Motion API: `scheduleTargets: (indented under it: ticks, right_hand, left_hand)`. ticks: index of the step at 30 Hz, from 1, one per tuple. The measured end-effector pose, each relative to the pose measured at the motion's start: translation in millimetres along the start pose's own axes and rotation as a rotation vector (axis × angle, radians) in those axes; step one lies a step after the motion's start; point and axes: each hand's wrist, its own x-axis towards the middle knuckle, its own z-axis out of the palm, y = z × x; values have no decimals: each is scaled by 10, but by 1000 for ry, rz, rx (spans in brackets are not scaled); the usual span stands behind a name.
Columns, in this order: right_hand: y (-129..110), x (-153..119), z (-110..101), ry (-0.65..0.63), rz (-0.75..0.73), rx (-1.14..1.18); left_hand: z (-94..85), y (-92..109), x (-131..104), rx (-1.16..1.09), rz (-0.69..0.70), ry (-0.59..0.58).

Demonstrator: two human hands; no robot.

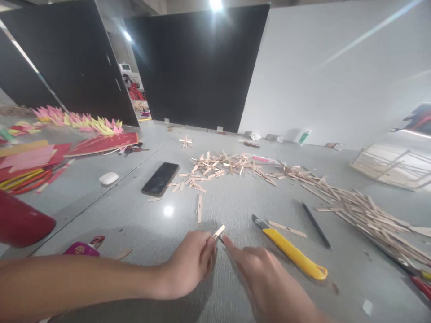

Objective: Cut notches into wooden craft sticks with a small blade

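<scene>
My left hand [193, 260] is closed on a short wooden stick [219, 231] whose pale rounded end sticks out beyond the fingertips, near the bottom middle. Beside it my right hand [256, 269] points its index finger at the stick; its other fingers are curled, and what they hold, if anything, is hidden. A thin dark line, too small to name, shows between the hands. One loose stick [200, 208] lies just beyond them. To the right are a yellow cutter [292, 251] with its blade out, another stick [288, 229] and a black pen [315, 224].
Small wood pieces [218, 165] lie heaped beyond the hands, beside a black phone [160, 178]. Long sticks [370, 213] are piled at right. A white case [108, 178], purple object [82, 249] and red cylinder [23, 220] stand left. Boards [202, 67] rise behind.
</scene>
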Motion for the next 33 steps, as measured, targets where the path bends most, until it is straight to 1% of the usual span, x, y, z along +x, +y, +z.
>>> scheduleTargets:
  ticks: [1,2,3,5,8,10,12,16,18,20,22,24,25,27,30,33]
  right_hand:
    - [-18,-41,82,-21,18,-6]
    - [-19,-55,120,-33,27,-13]
    - [-4,-46,116,-34,26,-18]
    - [66,20,7,-8,2,-15]
    - [182,132,-230,46,-64,-9]
    - [212,165,-320,83,-95,-16]
    - [208,162,-327,127,-116,-27]
    - [208,126,-216,282,-207,1]
    - [223,124,-171,372,-269,56]
    - [233,134,-152,444,-306,111]
    - [231,143,-159,484,-324,151]
    - [222,142,-180,484,-330,166]
    - [217,138,-193,484,-340,162]
    - [212,127,-218,491,-371,124]
    - [224,123,-242,531,-428,72]
    - [246,136,-254,593,-422,62]
  left_hand:
    - [-2,-1,0,-2,5,0]
    - [-4,-4,1,-4,5,-4]
    - [-5,-8,2,-5,3,-11]
    - [-3,-18,6,-10,-9,-32]
    - [6,-17,10,-24,-47,-33]
    - [-9,11,12,-27,-56,2]
    - [-62,64,7,1,-23,63]
    - [-253,190,-48,131,112,201]
    - [-334,233,-91,194,184,238]
    - [-381,269,-125,299,323,287]
    - [-398,308,-142,436,513,368]
    - [-403,347,-144,566,671,464]
    - [-406,360,-144,608,714,503]
    - [-418,365,-147,672,772,557]
    - [-439,322,-161,739,858,577]
    - [-428,283,-164,786,875,601]
